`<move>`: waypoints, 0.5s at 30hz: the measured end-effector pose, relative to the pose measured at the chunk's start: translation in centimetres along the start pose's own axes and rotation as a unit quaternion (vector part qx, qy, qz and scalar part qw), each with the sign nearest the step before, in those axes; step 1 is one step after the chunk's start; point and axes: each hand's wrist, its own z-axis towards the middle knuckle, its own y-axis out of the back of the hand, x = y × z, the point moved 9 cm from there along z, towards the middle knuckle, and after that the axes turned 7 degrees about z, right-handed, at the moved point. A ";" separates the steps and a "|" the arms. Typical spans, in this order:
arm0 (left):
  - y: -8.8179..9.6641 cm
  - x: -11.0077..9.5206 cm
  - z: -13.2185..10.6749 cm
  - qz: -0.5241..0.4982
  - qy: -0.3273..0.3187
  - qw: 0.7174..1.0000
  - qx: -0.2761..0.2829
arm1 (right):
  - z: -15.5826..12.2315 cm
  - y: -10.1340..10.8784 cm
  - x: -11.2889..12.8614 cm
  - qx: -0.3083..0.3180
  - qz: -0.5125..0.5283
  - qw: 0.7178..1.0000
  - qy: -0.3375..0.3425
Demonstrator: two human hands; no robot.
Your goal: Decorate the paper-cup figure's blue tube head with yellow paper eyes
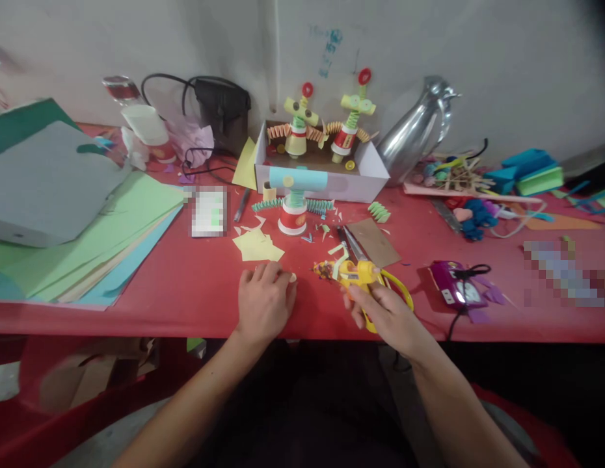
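My left hand (263, 300) rests on the red tabletop (185, 279) with its fingers curled, pinching a small pale piece (293, 278) at the fingertips. Just beyond it lie yellow paper scraps (257, 247). My right hand (388, 313) is closed on the yellow handles of scissors (363, 273), whose blades (350, 244) point away from me. A small multicoloured bit (322, 268) lies left of the handles. Behind stands a paper-cup figure (295, 208) with a blue tube on top and green accordion arms.
A white box (371, 179) holds two more cup figures (349, 127). Stacked coloured paper sheets (88, 240) lie left, with a brown card (375, 242), a purple device with a black cord (453, 289) and a metal jug (414, 140) right. A black bag (222, 114) is at the wall.
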 end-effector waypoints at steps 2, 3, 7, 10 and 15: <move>0.0 -0.5 0.8 0.021 -0.017 1.000 0.007 | -0.2 0.4 -0.1 -0.013 0.001 1.000 0.000; 0.0 -0.7 1.1 0.032 -0.027 0.999 0.012 | -0.3 0.5 -0.1 -0.017 0.002 1.000 0.001; 0.0 -1.3 1.7 0.051 -0.060 0.997 0.023 | -0.5 0.7 -0.2 -0.018 0.005 1.000 0.005; 0.2 -0.7 1.9 0.014 -0.037 0.999 0.011 | -0.5 0.7 -0.1 -0.013 0.008 1.000 0.009; -0.7 3.1 1.3 -0.230 0.146 0.962 0.026 | -0.7 0.4 0.2 0.002 0.037 0.999 0.013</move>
